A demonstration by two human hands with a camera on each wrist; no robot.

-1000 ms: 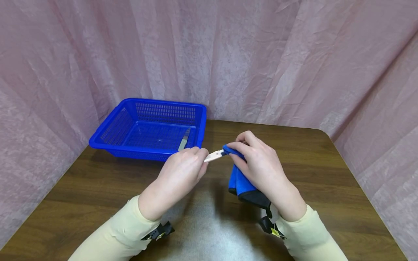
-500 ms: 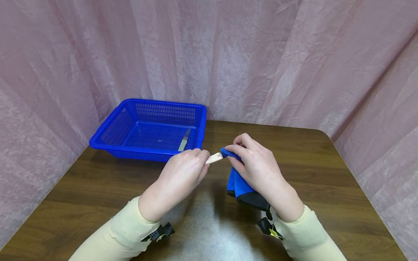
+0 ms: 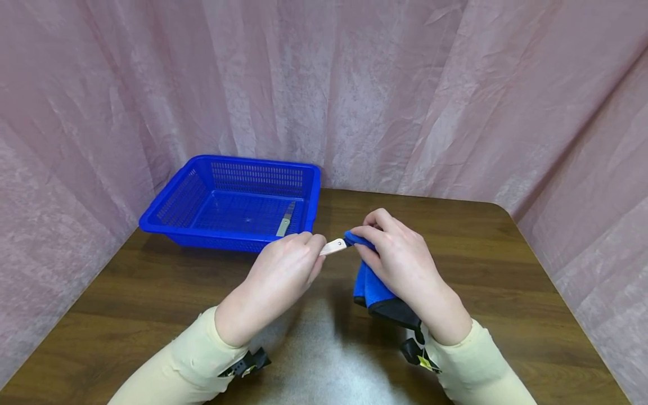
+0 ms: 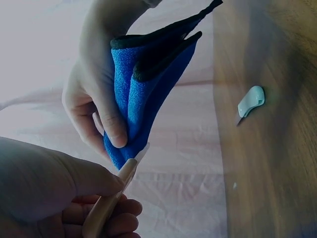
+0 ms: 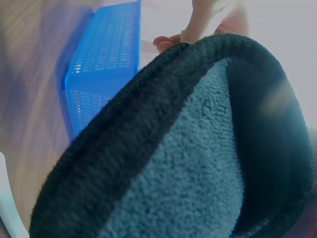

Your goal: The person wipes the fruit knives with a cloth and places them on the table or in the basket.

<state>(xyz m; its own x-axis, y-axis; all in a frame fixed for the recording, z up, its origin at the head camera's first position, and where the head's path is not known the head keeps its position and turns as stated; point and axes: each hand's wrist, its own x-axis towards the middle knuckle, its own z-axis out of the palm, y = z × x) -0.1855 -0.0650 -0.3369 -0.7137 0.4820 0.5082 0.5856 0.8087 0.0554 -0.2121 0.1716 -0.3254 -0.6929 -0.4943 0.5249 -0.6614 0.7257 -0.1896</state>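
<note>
Left hand (image 3: pixel 283 259) grasping a cream-handled knife (image 3: pixel 333 247); blue basket (image 3: pixel 202 231) ahead and left of it, pale-handled knife (image 3: pixel 284 225) lying inside. Cream handle sticks out toward the right hand (image 3: pixel 402 253), blade mostly hidden at the blue cloth (image 3: pixel 374 284). Right hand pinching that cloth, rest hanging below it. Left wrist view: mint-handled knife (image 4: pixel 252 100) on table (image 4: pixel 282 173), apart from right hand

The left hand (image 4: pixel 62 186) grips a cream-handled knife (image 4: pixel 107 206), the right hand (image 4: pixel 89 82) pinches a blue cloth (image 4: pixel 138 101) (dark-edged) at its blade (image 4: pixel 143 152), and seemingly a second knife (image 4: pixel 251 100) lies on the table (image 4: pixel 277 173).
</note>
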